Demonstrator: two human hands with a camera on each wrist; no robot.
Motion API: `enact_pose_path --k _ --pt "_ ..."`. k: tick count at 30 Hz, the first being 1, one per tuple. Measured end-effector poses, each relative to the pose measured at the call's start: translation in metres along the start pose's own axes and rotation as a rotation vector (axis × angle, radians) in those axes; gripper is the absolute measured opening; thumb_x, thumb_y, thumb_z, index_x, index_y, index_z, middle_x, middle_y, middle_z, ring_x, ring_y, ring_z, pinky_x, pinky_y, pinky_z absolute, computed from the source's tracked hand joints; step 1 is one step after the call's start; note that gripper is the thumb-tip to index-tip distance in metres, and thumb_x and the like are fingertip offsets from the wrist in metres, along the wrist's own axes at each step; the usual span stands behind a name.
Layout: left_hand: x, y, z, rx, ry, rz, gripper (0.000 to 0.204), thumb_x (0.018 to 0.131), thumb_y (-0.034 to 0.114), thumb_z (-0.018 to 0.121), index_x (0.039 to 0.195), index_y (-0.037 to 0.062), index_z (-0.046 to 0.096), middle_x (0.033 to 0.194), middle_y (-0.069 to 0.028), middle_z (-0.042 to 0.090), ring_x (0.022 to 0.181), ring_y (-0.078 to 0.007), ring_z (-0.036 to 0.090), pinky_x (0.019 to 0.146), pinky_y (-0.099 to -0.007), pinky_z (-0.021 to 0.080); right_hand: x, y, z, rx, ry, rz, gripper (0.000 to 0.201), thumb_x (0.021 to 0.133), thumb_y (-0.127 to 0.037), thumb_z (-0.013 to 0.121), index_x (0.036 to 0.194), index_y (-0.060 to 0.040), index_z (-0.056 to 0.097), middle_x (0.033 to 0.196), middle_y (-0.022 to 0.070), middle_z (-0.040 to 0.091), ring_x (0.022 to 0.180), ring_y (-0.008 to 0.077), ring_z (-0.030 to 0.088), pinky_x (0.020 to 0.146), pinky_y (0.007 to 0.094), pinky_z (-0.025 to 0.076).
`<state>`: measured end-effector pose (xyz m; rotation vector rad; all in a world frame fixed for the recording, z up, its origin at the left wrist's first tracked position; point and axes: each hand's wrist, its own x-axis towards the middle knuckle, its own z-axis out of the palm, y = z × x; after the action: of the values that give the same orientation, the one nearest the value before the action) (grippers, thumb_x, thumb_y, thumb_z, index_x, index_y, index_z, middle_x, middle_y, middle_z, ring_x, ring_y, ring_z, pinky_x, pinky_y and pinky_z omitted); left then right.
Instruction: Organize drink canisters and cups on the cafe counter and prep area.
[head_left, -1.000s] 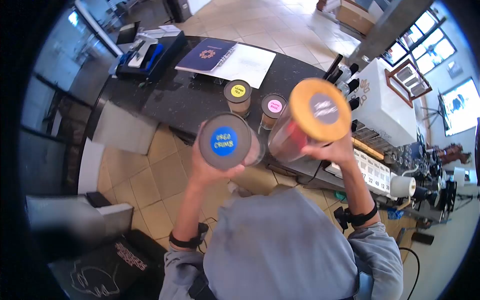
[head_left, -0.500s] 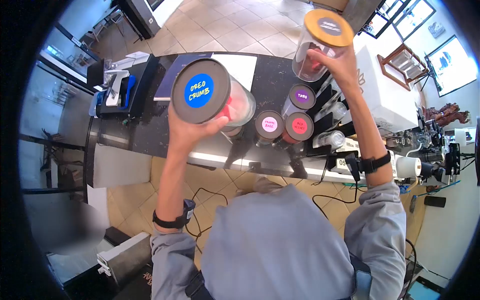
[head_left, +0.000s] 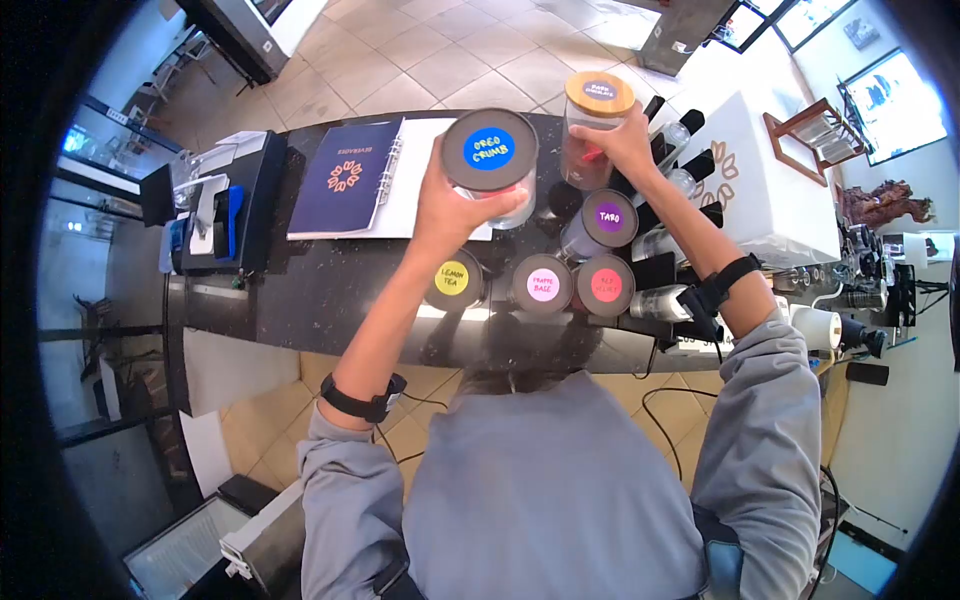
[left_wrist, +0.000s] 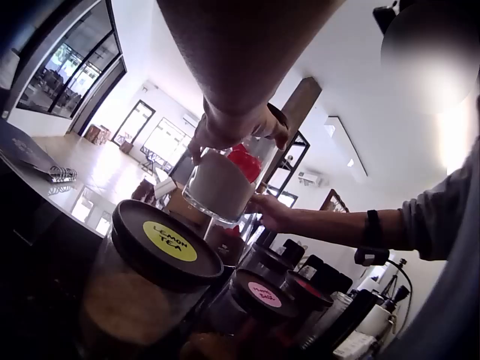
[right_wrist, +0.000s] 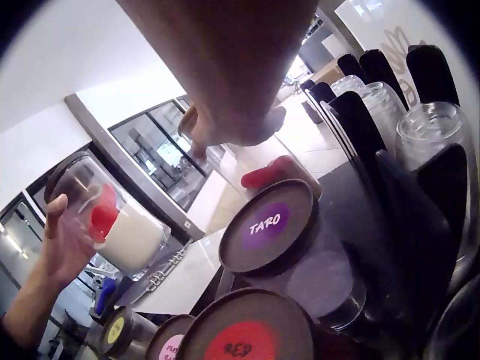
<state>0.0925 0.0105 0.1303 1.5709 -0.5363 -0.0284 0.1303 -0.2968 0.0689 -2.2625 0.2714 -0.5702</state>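
Observation:
My left hand (head_left: 447,207) grips a clear jar with a dark lid labelled Oreo Crumb (head_left: 490,150); the left wrist view shows pale powder and a red scoop in this raised jar (left_wrist: 222,184). With my right hand (head_left: 622,140) I hold a wooden-lidded jar (head_left: 587,160), just behind the Taro jar (head_left: 609,217). Nearer the counter's front edge stand the Lemon Tea jar (head_left: 453,279), a jar with a pink label (head_left: 542,284) and one with a red label (head_left: 605,286). The right wrist view shows a red scoop (right_wrist: 268,173) beyond the Taro lid (right_wrist: 268,226).
A blue spiral notebook (head_left: 345,180) lies on white paper on the dark counter (head_left: 330,305). At the left is a black tray (head_left: 262,205) with devices. Glass jars with black scoops (head_left: 680,135) line the right side beside a white box (head_left: 775,190).
The Oreo Crumb jar has moved right, over the paper's edge. The wooden-lidded jar has come down and left toward the counter behind the Taro jar. Both hands still grip their jars.

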Motion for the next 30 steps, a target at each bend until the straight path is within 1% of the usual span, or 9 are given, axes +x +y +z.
enact_pose_path --k 5,13,17,21,23,25,27,29,30 --pt "0.021 -0.019 0.008 -0.02 -0.137 -0.092 0.085 0.064 0.021 0.094 0.133 0.0036 0.047 0.122 -0.0112 0.063 0.116 -0.0211 0.061 0.102 -0.0362 0.048 -0.001 0.018 0.011 -0.063 -0.034 0.131 0.108 0.054 -0.047 0.095 0.13 0.0096 0.043 0.129 0.0281 0.049 0.126 0.041 0.047 0.108 0.0452 0.042" --pt "0.02 -0.051 0.022 0.007 -0.254 -0.222 0.089 0.062 0.027 0.095 0.132 0.0031 0.045 0.123 -0.0155 0.064 0.117 -0.0279 0.063 0.101 -0.0372 0.048 -0.007 0.041 0.024 -0.143 -0.092 0.084 0.108 0.051 -0.044 0.097 0.13 0.0094 0.047 0.123 0.0278 0.058 0.117 0.0404 0.058 0.1 0.0451 0.05" --pt "0.017 -0.06 0.03 0.139 -0.158 -0.243 0.09 0.062 0.027 0.095 0.131 0.0057 0.042 0.121 -0.0153 0.065 0.115 -0.0299 0.065 0.098 -0.0405 0.05 -0.01 0.045 0.025 -0.106 -0.122 0.089 0.108 0.051 -0.044 0.097 0.13 0.0102 0.047 0.122 0.0275 0.06 0.116 0.0404 0.059 0.101 0.0441 0.05" --pt "0.018 -0.061 0.032 0.053 -0.213 -0.26 0.09 0.061 0.026 0.095 0.132 0.0087 0.042 0.119 -0.015 0.065 0.114 -0.0303 0.065 0.097 -0.0418 0.051 -0.01 0.047 0.024 -0.064 -0.143 0.106 0.109 0.05 -0.041 0.098 0.132 0.0106 0.046 0.124 0.0267 0.06 0.12 0.0364 0.059 0.101 0.042 0.05" --pt "0.021 -0.06 0.033 0.088 -0.295 -0.232 0.088 0.062 0.023 0.095 0.134 0.0078 0.044 0.124 -0.0133 0.064 0.117 -0.0241 0.063 0.103 -0.0368 0.048 -0.012 0.043 0.02 -0.003 -0.157 0.126 0.11 0.05 -0.04 0.098 0.132 0.0103 0.045 0.126 0.0264 0.06 0.122 0.0345 0.058 0.102 0.0412 0.05" --pt "0.023 -0.06 0.035 0.106 -0.314 -0.227 0.088 0.062 0.022 0.095 0.133 0.0076 0.045 0.123 -0.0122 0.065 0.116 -0.0236 0.063 0.102 -0.0367 0.048 -0.014 0.038 0.015 0.038 -0.21 0.2 0.103 0.057 -0.023 0.097 0.139 0.0043 0.041 0.133 0.0154 0.056 0.125 0.0232 0.055 0.108 0.0355 0.043" --pt "0.024 -0.061 0.038 0.124 -0.333 -0.217 0.087 0.062 0.022 0.095 0.132 0.0074 0.046 0.122 -0.0111 0.066 0.115 -0.0231 0.064 0.101 -0.0366 0.048 -0.02 0.036 0.013 0.067 -0.196 0.181 0.104 0.057 -0.023 0.097 0.141 0.0039 0.04 0.135 0.0151 0.054 0.127 0.0233 0.053 0.11 0.0357 0.042" --pt "0.025 -0.065 0.04 0.146 -0.368 -0.237 0.091 0.059 0.025 0.095 0.132 0.0103 0.043 0.119 -0.0143 0.066 0.114 -0.0317 0.065 0.096 -0.0414 0.051 -0.023 0.036 0.011 0.099 -0.186 0.156 0.106 0.058 -0.022 0.097 0.142 0.0035 0.038 0.136 0.0148 0.052 0.128 0.0235 0.051 0.111 0.0359 0.041" --pt "0.025 -0.065 0.041 0.146 -0.37 -0.234 0.091 0.059 0.025 0.095 0.132 0.0103 0.043 0.119 -0.0143 0.066 0.114 -0.0317 0.065 0.096 -0.0414 0.051 -0.027 0.035 0.009 0.134 -0.175 0.182 0.108 0.056 -0.025 0.098 0.14 0.0043 0.038 0.136 0.017 0.052 0.128 0.0255 0.053 0.11 0.0361 0.042"
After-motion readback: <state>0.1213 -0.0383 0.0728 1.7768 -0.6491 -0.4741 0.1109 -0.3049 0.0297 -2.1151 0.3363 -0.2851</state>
